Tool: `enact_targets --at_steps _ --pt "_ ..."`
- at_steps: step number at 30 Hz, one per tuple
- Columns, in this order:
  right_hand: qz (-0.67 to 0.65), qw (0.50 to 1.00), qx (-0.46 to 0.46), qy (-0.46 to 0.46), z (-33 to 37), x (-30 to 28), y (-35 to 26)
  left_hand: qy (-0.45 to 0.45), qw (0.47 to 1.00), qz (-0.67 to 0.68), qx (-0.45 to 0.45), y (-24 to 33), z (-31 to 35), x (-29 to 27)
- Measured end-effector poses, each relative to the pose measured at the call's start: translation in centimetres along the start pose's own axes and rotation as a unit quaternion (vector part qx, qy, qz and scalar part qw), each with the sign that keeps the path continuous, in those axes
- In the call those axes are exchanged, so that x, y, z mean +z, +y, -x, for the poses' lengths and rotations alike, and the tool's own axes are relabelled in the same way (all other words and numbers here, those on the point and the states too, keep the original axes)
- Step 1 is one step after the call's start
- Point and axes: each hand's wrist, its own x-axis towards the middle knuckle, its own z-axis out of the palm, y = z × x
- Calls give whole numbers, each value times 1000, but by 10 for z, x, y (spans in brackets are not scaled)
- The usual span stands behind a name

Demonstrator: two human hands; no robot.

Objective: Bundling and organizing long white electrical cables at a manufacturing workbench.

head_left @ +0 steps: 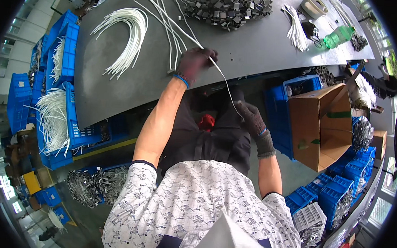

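Note:
My left hand (194, 66), in a dark reddish work glove and slightly blurred, is closed around a strand of white wire (179, 28) above the table's near edge. From there, one thin length runs down toward my lap. Its lower end reaches my right hand (252, 119), in a dark glove with a grey knit cuff, whose fingers are pinched on it. Several loose white wires (167, 32) lie on the tabletop just beyond my left hand. A curved bundle of white wires (136, 31) rests farther left.
On the dark table (101, 92) sit a heap of small metal pieces (229, 8), another wire bundle (295, 28), a green plastic bottle (338, 37) and a round tub (314, 6). An open cardboard box (303, 129) stands at right. Blue crates (55, 150) of wires flank the left.

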Motion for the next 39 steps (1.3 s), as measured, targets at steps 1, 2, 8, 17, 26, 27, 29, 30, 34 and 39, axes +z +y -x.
enact_targets --at_steps 1,2,8,17,26,27,29,30,34,39 --pt "-4 1000 3 2 -5 6 -11 -31 998 -45 -8 -4 6 8" --pt "-41 999 6 28 -9 12 -31 -65 994 -86 -17 -11 11 16" --pt "88 975 -184 91 -53 4 7 -113 985 -123 -53 -44 51 39" --pt "-64 993 -65 72 -91 47 -37 -11 970 -240 -41 -42 55 19" --pt "29 967 -62 245 -220 1 -32 108 871 -478 42 22 -17 -89" --pt "33 968 -68 241 -239 -9 -32 146 825 -545 28 27 -18 -109" --pt "372 821 -196 385 -282 -23 -32 195 771 -606 14 31 -14 -153" --pt "370 823 -206 377 -303 -27 -38 277 680 -677 50 32 -10 -178" --pt "256 918 -61 296 -376 -65 -47 364 526 -767 -43 47 -16 -228" --pt "305 896 -124 300 -380 -35 -70 378 507 -767 -111 35 -22 -279"
